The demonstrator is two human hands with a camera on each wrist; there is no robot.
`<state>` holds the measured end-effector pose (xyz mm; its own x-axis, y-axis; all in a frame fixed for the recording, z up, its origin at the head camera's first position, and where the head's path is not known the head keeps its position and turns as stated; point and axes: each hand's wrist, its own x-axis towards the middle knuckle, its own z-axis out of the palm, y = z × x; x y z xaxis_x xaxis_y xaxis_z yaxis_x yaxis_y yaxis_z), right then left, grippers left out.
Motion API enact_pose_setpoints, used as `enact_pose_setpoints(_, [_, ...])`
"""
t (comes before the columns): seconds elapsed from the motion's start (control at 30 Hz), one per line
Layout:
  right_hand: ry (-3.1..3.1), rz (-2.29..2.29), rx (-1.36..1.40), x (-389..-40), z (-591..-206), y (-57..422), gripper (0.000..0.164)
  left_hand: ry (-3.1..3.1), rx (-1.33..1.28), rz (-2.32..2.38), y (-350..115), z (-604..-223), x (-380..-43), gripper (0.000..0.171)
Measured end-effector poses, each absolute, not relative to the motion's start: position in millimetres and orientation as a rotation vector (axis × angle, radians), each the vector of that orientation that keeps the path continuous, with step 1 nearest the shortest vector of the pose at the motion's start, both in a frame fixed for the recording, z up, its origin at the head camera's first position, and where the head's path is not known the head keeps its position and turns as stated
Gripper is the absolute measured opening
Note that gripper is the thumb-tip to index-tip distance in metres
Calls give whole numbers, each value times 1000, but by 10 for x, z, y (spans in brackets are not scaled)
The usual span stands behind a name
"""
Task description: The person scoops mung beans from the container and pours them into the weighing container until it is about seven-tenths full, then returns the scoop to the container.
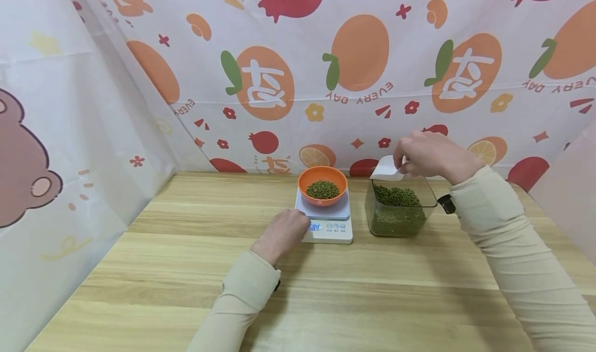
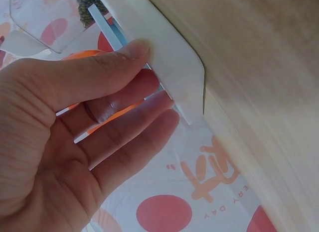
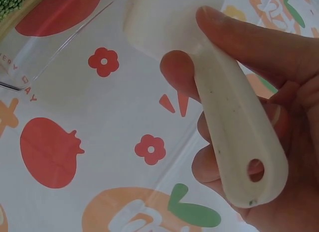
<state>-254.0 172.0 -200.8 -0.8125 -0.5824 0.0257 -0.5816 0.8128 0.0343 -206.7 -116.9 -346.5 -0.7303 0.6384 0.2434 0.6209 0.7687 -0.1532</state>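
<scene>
My right hand [image 1: 426, 152] grips the handle of a white scoop [image 3: 234, 127], thumb and fingers round it. The scoop's bowl is over the back left rim of a clear plastic container [image 1: 372, 222] holding green mung beans [image 1: 402, 198]. To the left, an orange bowl [image 1: 304, 178] with more mung beans [image 1: 322, 190] stands on a white kitchen scale [image 1: 344, 235] with a lit display. My left hand [image 1: 285, 231] is at the scale's front left corner. In the left wrist view its thumb and loosely bent fingers [image 2: 132, 120] touch the scale's edge. The scoop's contents are hidden.
All of it stands on a light wooden table [image 1: 186, 269]. A white printed fabric [image 1: 307, 103] hangs directly behind the bowl and container, and another sheet [image 1: 107, 114] hangs at the left. The container stands just right of the scale, with a narrow gap between.
</scene>
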Motion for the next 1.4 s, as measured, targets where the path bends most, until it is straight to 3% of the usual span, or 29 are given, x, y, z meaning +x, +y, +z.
enact_pose_setpoints(1.4, [-3140, -158, 1013, -2601, -2301, 1794, 12, -2720, -959, 94, -1166, -3444, -2059, 8])
